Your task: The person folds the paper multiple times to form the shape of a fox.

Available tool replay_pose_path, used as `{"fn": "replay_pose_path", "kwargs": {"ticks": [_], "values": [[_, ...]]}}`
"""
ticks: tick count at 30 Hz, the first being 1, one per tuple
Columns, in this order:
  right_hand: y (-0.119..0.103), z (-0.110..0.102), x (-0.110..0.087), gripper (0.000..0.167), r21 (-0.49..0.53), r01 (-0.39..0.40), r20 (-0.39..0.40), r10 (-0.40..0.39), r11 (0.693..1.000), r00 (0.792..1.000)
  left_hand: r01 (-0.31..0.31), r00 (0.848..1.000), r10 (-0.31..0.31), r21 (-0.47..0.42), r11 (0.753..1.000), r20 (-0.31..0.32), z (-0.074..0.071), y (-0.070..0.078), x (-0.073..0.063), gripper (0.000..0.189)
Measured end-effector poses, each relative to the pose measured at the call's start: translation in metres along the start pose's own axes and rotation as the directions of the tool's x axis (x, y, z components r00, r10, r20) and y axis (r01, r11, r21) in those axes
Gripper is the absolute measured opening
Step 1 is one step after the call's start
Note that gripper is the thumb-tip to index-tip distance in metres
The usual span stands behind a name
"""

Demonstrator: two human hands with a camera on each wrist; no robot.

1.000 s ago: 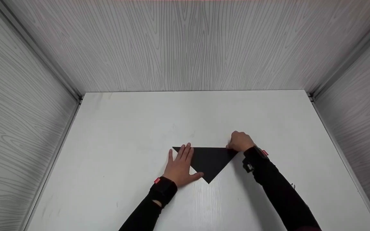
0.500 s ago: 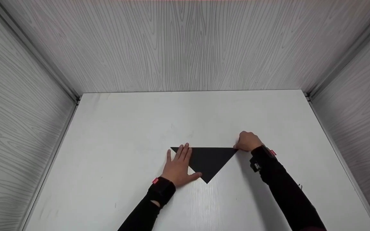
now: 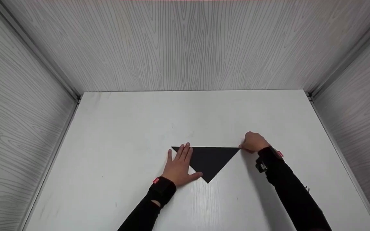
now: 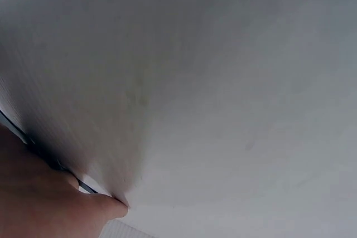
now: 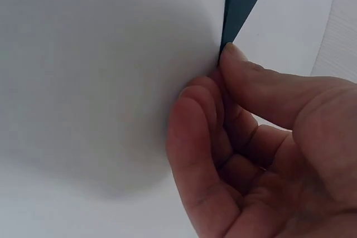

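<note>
On one white table (image 3: 133,125), one dark triangle (image 3: 213,160), two hands (image 3: 177,170) (image 3: 254,142) touching it

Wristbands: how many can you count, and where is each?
2. The left band is on the wrist of the left hand, which lies partly on the black triangle; the right band is on the wrist of the right hand, at the triangle's right corner.

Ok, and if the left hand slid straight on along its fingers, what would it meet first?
Probably the grained back panel. Beyond the dark triangle it touches, the left hand has white tabletop ahead up to that panel; how far off is unclear.
</note>
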State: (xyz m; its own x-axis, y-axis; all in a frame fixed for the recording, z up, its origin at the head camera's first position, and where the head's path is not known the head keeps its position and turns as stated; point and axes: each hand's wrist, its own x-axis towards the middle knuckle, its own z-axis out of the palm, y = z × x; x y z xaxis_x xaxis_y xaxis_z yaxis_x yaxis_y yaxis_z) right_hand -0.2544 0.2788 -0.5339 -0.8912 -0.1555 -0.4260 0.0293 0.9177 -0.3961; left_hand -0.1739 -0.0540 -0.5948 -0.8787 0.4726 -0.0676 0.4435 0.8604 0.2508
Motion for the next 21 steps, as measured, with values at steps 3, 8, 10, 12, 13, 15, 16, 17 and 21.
{"fn": "replay_pose_path", "kwargs": {"ticks": [3,8,10,12,13,15,16,17,21], "values": [[0.004,-0.004,-0.003,0.036,-0.004,-0.010,0.001,0.010,1.000,1.000,-0.005,1.000,0.005,-0.001,1.000,-0.006,0.000,0.000,0.000,0.106],[0.010,-0.005,-0.003,0.036,0.020,-0.010,0.020,0.009,1.000,1.000,-0.007,1.000,0.007,-0.004,1.000,0.002,0.000,0.001,0.001,0.105],[0.015,-0.005,-0.002,0.036,0.051,-0.003,0.048,0.000,0.999,0.999,-0.008,1.000,0.008,-0.001,1.000,0.002,0.001,0.001,0.001,0.106],[0.021,-0.006,0.000,0.033,0.099,0.000,0.070,-0.007,0.995,0.998,-0.011,1.000,0.011,0.002,1.000,0.004,0.001,0.002,0.002,0.106],[0.024,-0.006,0.000,0.031,0.130,-0.008,0.073,-0.001,0.991,0.997,-0.013,1.000,0.013,0.002,1.000,0.000,0.000,0.002,0.002,0.106],[0.027,-0.005,-0.001,0.028,0.185,-0.019,0.047,0.011,0.983,0.999,-0.011,1.000,0.011,0.007,1.000,0.002,0.000,0.002,0.002,0.106],[0.027,-0.004,-0.002,0.026,0.195,-0.017,0.012,0.015,0.981,1.000,-0.010,1.000,0.010,0.011,1.000,0.003,0.000,0.002,0.002,0.106],[0.025,-0.002,-0.003,0.024,0.198,-0.012,-0.042,0.021,0.980,0.999,-0.011,1.000,0.011,0.010,1.000,0.000,0.000,0.002,0.002,0.106],[0.003,0.011,-0.007,0.023,0.121,0.067,-0.292,-0.029,0.990,0.956,-0.009,1.000,0.009,0.008,1.000,-0.006,-0.001,0.001,0.001,0.104]]}}
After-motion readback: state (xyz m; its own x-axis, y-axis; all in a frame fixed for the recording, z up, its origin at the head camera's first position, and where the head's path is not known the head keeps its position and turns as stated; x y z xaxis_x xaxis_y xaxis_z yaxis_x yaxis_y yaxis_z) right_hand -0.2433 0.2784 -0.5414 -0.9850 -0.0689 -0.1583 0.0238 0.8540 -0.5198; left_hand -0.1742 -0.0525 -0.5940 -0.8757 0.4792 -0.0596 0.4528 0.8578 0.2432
